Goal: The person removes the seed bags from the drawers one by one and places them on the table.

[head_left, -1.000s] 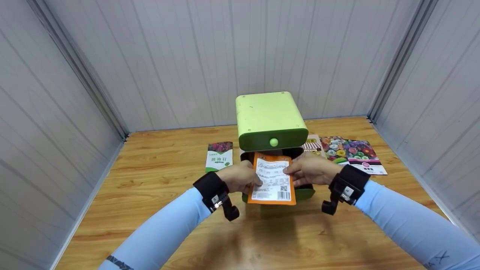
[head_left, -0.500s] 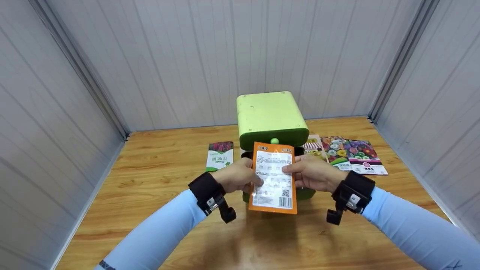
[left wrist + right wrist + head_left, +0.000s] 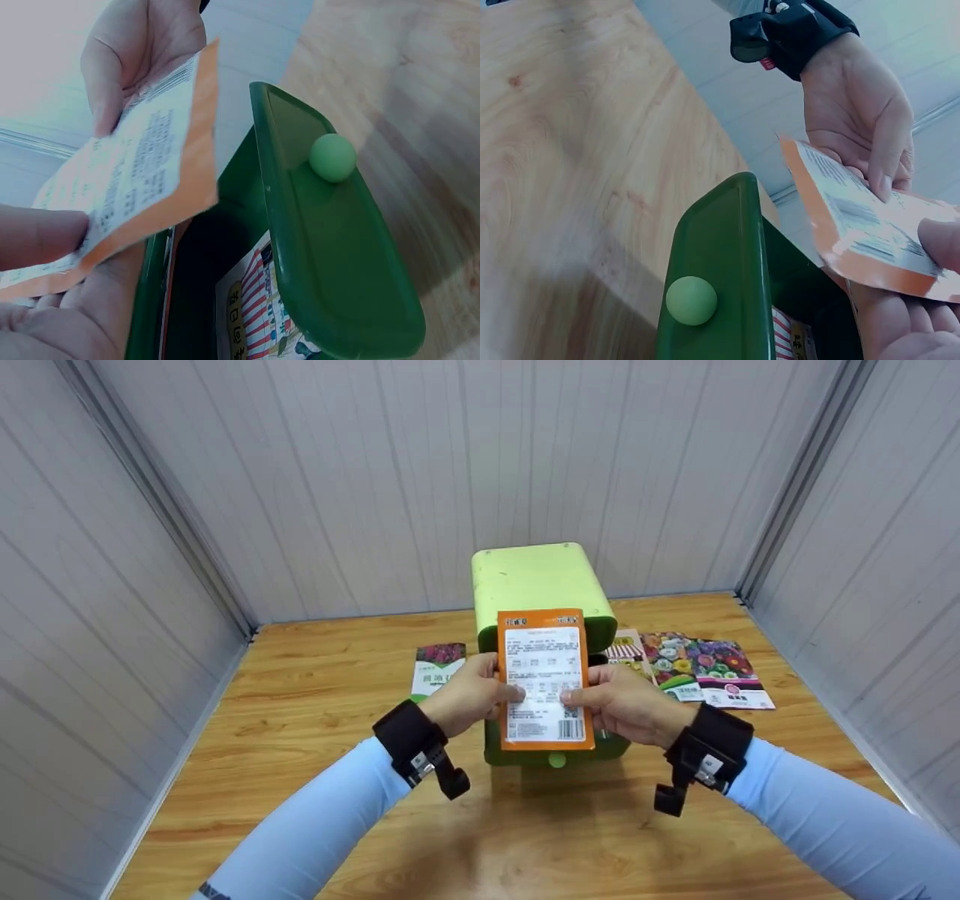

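An orange-bordered packet (image 3: 544, 660) with a white printed label is held up in front of the green box. My left hand (image 3: 472, 694) pinches its left edge, thumb across the label. On the opposite edge, my right hand (image 3: 630, 705) grips it the same way, fingers behind. Below the packet, the box's lower drawer (image 3: 337, 247) is pulled out, its round light-green knob (image 3: 556, 760) showing under the packet. Inside that drawer lies a packet with red and white stripes (image 3: 259, 315). The packet hides most of the upper drawer front.
The box's light-green top (image 3: 536, 581) stands near the back wall. A flower-picture packet (image 3: 439, 671) lies to its left. To the right lie a striped packet (image 3: 628, 652) and two flower packets, the outermost (image 3: 727, 667) toward the side wall.
Both hands have drawn the packet out of the lower drawer and raised it. It now stands more upright, its top edge overlapping the upper drawer front.
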`<state>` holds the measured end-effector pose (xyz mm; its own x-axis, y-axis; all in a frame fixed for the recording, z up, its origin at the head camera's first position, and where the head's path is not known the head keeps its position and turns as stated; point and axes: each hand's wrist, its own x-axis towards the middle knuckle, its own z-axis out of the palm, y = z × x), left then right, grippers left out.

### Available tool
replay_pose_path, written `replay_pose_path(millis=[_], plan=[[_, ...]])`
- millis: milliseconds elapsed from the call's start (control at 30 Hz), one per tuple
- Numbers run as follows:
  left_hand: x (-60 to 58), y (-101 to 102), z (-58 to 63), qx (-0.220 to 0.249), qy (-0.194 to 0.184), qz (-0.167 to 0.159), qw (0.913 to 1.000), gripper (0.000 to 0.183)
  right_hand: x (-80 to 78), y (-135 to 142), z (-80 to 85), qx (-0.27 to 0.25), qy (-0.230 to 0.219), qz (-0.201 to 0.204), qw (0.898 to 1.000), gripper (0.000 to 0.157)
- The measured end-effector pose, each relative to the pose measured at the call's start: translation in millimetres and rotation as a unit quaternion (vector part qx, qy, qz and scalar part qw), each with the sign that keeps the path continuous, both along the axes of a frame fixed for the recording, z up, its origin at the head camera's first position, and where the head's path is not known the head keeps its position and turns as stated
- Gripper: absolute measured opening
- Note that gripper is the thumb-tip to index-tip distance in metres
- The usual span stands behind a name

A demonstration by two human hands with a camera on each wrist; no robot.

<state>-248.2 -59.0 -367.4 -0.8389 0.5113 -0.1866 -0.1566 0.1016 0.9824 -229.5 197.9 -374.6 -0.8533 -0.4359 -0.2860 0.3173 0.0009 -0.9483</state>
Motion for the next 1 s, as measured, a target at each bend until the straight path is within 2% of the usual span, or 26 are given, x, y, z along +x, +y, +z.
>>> replay_pose_path(millis=[133,233,333,433,567,633,733,800,833,867,933,1000], plan=[[-1.3,0.3,-0.7,0.032,0.006,0.007,0.9995,0.042,0.9,-1.7,2.8,0.011,0.022,-0.013,1.0,0.047],[-3.5,1.0,-0.1,0.036,0.011,0.021,0.9991,0.035,0.8,-1.7,6.3,0.039,0.061,-0.03,0.997,0.045],[-5.4,1.9,1.5,0.027,0.023,0.05,0.9981,0.025,-0.4,0.4,10.9,0.072,0.114,-0.04,0.99,0.042],[-6.2,2.2,3.0,0.024,0.038,0.088,0.9951,0.022,-1.5,3.7,16.1,0.102,0.189,-0.045,0.976,0.038],[-5.9,1.2,3.2,0.042,0.044,0.129,0.9898,0.023,-1.3,6.5,21.6,0.135,0.308,-0.051,0.94,0.033],[-5.5,0.3,2.7,0.058,0.045,0.134,0.9882,0.025,0.4,6.5,24.0,0.153,0.362,-0.063,0.917,0.031],[-4.7,-1.3,2.9,0.085,0.05,0.112,0.9888,0.036,4.1,4.8,27.2,0.185,0.427,-0.087,0.881,0.028],[-4.0,-2.0,4.2,0.1,0.051,0.085,0.9901,0.048,5.7,4.0,28.0,0.217,0.476,-0.109,0.845,0.025],[-4.1,-2.6,4.5,0.105,0.052,0.067,0.9908,0.055,6.2,3.7,27.9,0.232,0.505,-0.117,0.823,0.024],[-3.9,-3.2,5.0,0.109,0.052,0.05,0.9914,0.062,6.0,3.9,27.0,0.25,0.537,-0.124,0.796,0.022],[-3.4,-4.2,6.1,0.112,0.053,0.019,0.9921,0.073,5.5,4.6,24.2,0.283,0.599,-0.133,0.737,0.022],[-2.7,-4.9,7.3,0.117,0.05,-0.007,0.9918,0.079,5.3,5.0,20.1,0.309,0.66,-0.133,0.672,0.023]])
